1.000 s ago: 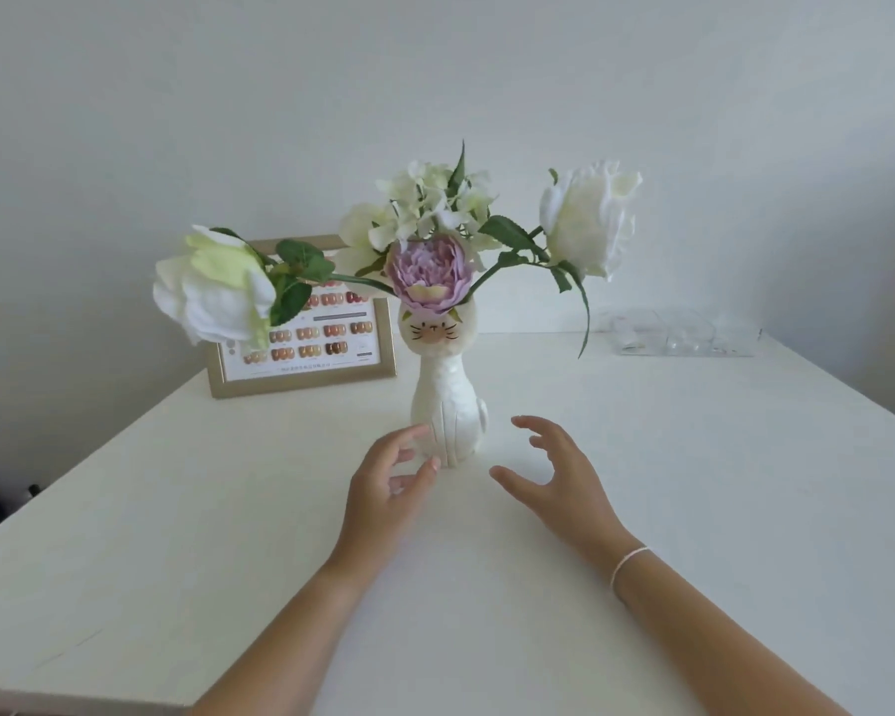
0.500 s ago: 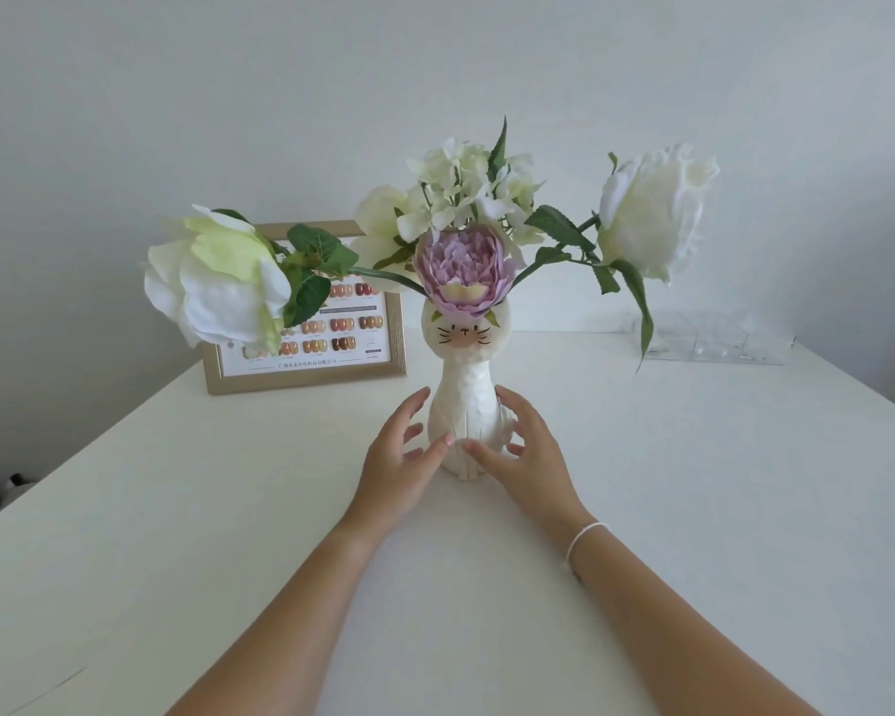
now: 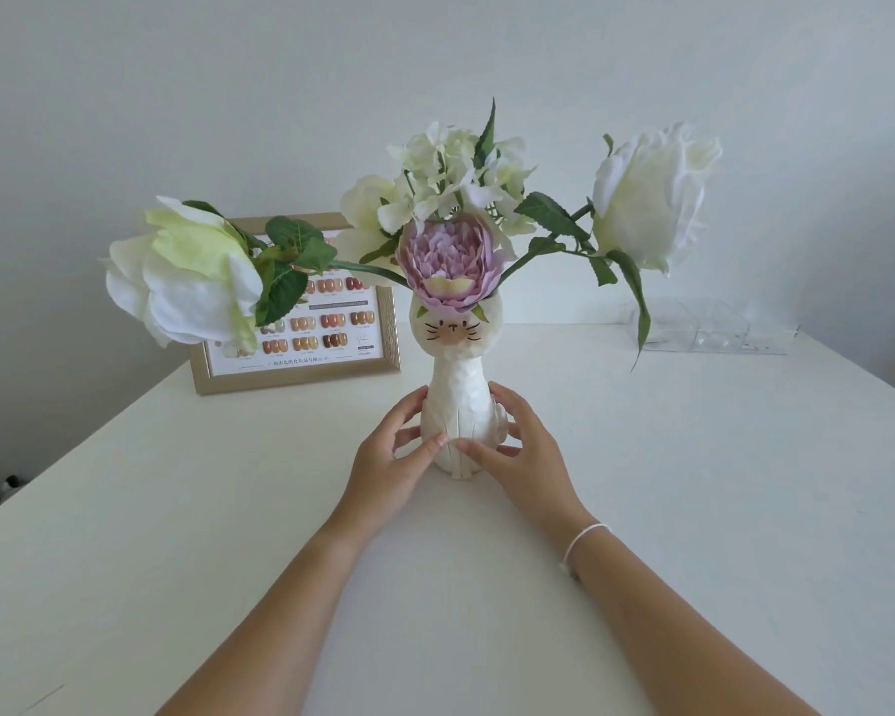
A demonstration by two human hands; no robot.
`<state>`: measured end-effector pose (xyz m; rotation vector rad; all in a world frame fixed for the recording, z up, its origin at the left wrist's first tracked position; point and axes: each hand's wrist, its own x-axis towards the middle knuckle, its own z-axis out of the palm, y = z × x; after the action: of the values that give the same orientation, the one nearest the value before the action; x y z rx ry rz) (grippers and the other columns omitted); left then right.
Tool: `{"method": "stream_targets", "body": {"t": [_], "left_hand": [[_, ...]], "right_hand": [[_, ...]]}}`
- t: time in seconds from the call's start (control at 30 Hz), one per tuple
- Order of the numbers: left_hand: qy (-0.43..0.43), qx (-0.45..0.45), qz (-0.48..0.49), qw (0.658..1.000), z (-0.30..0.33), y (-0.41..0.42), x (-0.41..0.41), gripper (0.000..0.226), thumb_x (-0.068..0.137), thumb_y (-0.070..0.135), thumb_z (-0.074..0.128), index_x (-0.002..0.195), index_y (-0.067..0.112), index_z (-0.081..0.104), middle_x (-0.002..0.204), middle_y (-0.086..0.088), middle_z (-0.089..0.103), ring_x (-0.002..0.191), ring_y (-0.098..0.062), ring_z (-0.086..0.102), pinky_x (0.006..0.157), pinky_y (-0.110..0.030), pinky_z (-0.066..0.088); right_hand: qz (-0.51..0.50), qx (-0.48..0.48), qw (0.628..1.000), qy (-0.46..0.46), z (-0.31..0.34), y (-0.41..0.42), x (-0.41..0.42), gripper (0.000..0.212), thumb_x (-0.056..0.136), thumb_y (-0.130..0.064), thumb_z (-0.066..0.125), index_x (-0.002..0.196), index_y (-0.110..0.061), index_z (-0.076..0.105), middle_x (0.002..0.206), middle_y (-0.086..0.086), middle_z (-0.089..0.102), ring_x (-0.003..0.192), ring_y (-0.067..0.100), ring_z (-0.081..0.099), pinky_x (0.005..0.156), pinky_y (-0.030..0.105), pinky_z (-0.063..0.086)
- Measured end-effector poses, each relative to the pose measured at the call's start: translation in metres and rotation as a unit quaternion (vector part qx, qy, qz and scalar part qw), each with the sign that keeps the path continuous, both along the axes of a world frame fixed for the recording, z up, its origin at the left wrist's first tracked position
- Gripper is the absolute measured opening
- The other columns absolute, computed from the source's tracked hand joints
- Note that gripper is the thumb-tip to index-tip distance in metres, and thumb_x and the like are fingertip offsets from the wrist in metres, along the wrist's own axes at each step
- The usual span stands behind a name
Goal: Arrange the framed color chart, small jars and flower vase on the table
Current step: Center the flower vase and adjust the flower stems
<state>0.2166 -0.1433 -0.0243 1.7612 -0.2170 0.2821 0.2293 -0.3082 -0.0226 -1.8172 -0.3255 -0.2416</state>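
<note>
Head view, only cam. Landmark: cat-shaped flower vase [image 3: 458, 405], standing upright on white table [image 3: 693, 509], long axis vertical, painted cat face twd camera. Base sits approx mid-table, well apart from all visible edges.

Left hand [image 3: 388, 457] cupped on vase's lower body from left side, thumb on front, fingers wrapping behind. Right hand [image 3: 518, 452] mirrors it from right, thumb tip on front near the left thumb. Both hands closed around vase w/ narrow gap betw. thumbs. White cord bracelet [image 3: 585, 542] on right wrist.

Flowers: purple peony [image 3: 448, 266] at vase mouth, facing camera; white rose [image 3: 187, 281] on stem reaching far left; second white rose [image 3: 652, 198] reaching upper right; cream blossom cluster [image 3: 461, 173] on top.

Behind-left of vase: framed color chart [image 3: 306, 343], upright near wall, partly hidden by left rose. Behind-right, well apart: clear acrylic organizer [image 3: 709, 333] at table's back edge; contents cannot tell.

Open room: bare tabletop right of vase and in front of it, around forearms. Table's left edge runs diagonally, well left of vase; right edge visible far right.
</note>
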Motion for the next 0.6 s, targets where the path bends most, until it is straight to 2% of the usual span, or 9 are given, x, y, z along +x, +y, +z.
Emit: {"method": "stream_targets", "body": {"t": [0.1,0.2,0.3,0.37,0.47,0.53,0.6], "left_hand": [[-0.001,0.005,0.002,1.000,0.001,-0.001,0.000,0.049,0.083,0.023,0.064,0.128,0.037,0.048,0.130,0.019,0.056,0.112,-0.006,0.059,0.096,-0.026,0.047],[-0.002,0.005,0.002,1.000,0.002,-0.001,0.000,0.049,0.083,0.024,0.064,0.128,0.037,0.048,0.130,0.021,0.056,0.112,-0.006,0.060,0.096,-0.027,0.047],[0.001,0.005,0.005,1.000,0.002,-0.002,0.000,0.050,0.083,0.025,0.065,0.129,0.036,0.049,0.129,0.021,0.056,0.110,-0.006,0.060,0.096,-0.028,0.048],[0.001,0.003,0.004,1.000,0.004,-0.004,0.002,0.050,0.083,0.024,0.064,0.129,0.035,0.049,0.129,0.021,0.057,0.111,-0.006,0.060,0.096,-0.029,0.048],[0.002,0.004,-0.004,1.000,0.006,-0.011,0.011,0.050,0.083,0.021,0.064,0.128,0.035,0.049,0.128,0.021,0.057,0.111,-0.006,0.060,0.097,-0.029,0.048],[0.002,0.008,-0.011,1.000,0.008,-0.019,0.020,0.049,0.083,0.020,0.064,0.127,0.037,0.050,0.127,0.023,0.057,0.110,-0.006,0.061,0.096,-0.028,0.048],[0.003,0.008,-0.019,1.000,0.009,-0.029,0.031,0.050,0.084,0.020,0.064,0.129,0.033,0.049,0.128,0.020,0.058,0.112,-0.009,0.060,0.096,-0.029,0.048]], "right_hand": [[0.005,0.003,1.000,0.002,0.000,-0.001,0.000,0.066,0.075,-0.032,0.073,0.133,-0.030,0.041,0.135,-0.011,0.049,0.119,0.009,0.050,0.091,0.031,0.052],[0.008,0.006,1.000,0.003,0.000,-0.002,0.001,0.065,0.077,-0.031,0.071,0.133,-0.032,0.041,0.134,-0.015,0.048,0.119,0.006,0.048,0.082,0.014,0.047],[0.008,0.008,1.000,0.002,0.002,-0.003,0.001,0.062,0.078,-0.028,0.070,0.132,-0.033,0.041,0.124,-0.024,0.047,0.112,0.002,0.047,0.072,0.002,0.045],[0.008,0.014,1.000,0.001,0.003,-0.004,0.002,0.060,0.078,-0.026,0.070,0.131,-0.033,0.042,0.120,-0.026,0.048,0.108,0.000,0.049,0.072,0.000,0.044],[0.000,0.016,1.000,0.007,0.004,-0.010,0.007,0.060,0.079,-0.024,0.069,0.132,-0.032,0.041,0.124,-0.018,0.050,0.108,0.001,0.051,0.073,0.002,0.045],[-0.013,0.017,1.000,0.011,0.006,-0.018,0.014,0.061,0.079,-0.024,0.069,0.133,-0.030,0.042,0.125,-0.015,0.053,0.111,0.005,0.051,0.072,-0.002,0.042],[-0.023,0.017,0.999,0.018,0.007,-0.028,0.023,0.061,0.078,-0.024,0.070,0.133,-0.031,0.043,0.121,-0.018,0.054,0.109,0.003,0.052,0.072,-0.004,0.040]]}}
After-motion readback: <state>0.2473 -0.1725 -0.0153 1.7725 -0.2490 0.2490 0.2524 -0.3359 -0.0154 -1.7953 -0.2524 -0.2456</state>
